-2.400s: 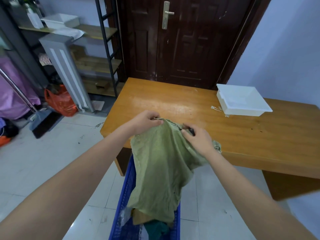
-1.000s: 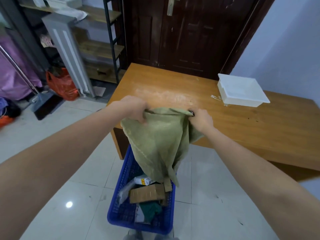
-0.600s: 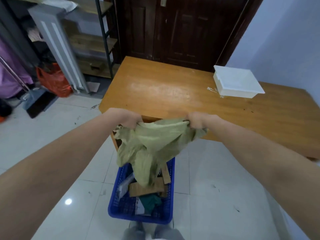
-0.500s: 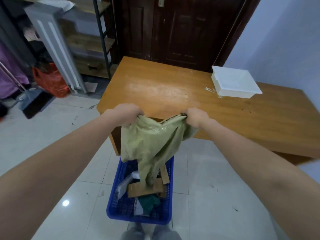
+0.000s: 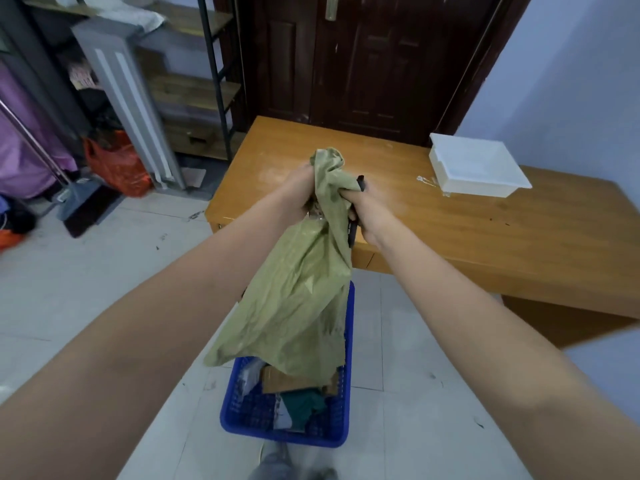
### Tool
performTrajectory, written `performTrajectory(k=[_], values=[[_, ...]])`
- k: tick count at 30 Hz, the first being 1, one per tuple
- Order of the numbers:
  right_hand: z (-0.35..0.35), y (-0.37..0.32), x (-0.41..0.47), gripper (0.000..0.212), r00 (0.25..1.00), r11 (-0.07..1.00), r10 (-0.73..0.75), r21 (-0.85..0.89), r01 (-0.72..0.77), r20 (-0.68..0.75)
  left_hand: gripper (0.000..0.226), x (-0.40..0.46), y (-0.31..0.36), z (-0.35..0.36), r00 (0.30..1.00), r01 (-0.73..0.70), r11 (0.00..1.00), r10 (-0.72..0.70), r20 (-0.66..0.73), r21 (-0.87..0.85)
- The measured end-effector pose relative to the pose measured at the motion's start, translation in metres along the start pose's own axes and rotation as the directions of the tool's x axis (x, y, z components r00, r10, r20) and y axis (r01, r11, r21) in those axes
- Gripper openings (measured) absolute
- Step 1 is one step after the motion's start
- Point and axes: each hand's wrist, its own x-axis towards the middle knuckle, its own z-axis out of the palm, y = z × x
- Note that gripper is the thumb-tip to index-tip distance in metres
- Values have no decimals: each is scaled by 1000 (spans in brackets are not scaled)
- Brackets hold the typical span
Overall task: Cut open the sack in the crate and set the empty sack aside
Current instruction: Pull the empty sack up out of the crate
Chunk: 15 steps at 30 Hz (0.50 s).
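A limp olive-green sack (image 5: 298, 306) hangs above the blue plastic crate (image 5: 341, 434) on the floor. My left hand (image 5: 298, 192) and my right hand (image 5: 363, 211) are close together, both gripping the bunched top of the sack over the table's front corner. A dark slim tool (image 5: 360, 183), seemingly a cutter, sticks out of my right hand with the sack. Inside the crate lie a cardboard piece (image 5: 284, 382), a dark green item (image 5: 304, 407) and other packets; the sack's lower end hangs over them.
A wooden table (image 5: 485, 237) stands right behind the sack, with a white plastic tray (image 5: 474, 166) on it. A dark door is at the back. Shelves, a grey panel, an orange bag (image 5: 117, 164) and a broom stand to the left. White tiled floor surrounds the crate.
My hands were apart, holding the sack's mouth stretched wide over the crate. Now they have come together and bunched the top, and the sack hangs in one long fold.
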Motion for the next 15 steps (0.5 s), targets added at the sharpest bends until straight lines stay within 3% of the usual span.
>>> performTrajectory(k=[3, 5, 6, 8, 9, 11, 13, 15], values=[[-17, -15, 0, 21, 996, 984, -68, -162, 76, 53, 21, -8, 8, 10, 999, 1, 998, 2, 51, -70], [-27, -32, -3, 18, 986, 939, -164, -304, 163, 23, 12, -13, 9, 23, 982, -177, 980, 182, -50, 89], [-32, -43, -7, 16, 977, 914, -214, -354, 198, -6, 15, -17, 9, 28, 939, -289, 938, 316, -134, 191], [-45, -66, -16, 10, 952, 900, -300, -351, 258, -67, 60, -24, 10, 34, 816, -458, 856, 511, -269, 238], [-52, -77, -23, 8, 943, 914, -323, -285, 288, -84, 89, -28, 10, 33, 798, -481, 853, 522, -300, 203], [-61, -98, -39, 19, 944, 942, -327, -96, 322, -40, 130, -33, 3, 30, 865, -465, 874, 483, -140, 142], [-60, -117, -54, 22, 941, 941, -336, -29, 337, 37, 142, -40, -4, 37, 896, -440, 861, 437, 72, 254], [-54, -133, -69, 21, 932, 936, -349, -2, 351, 94, 143, -43, -10, 46, 883, -465, 824, 458, 102, 324]])
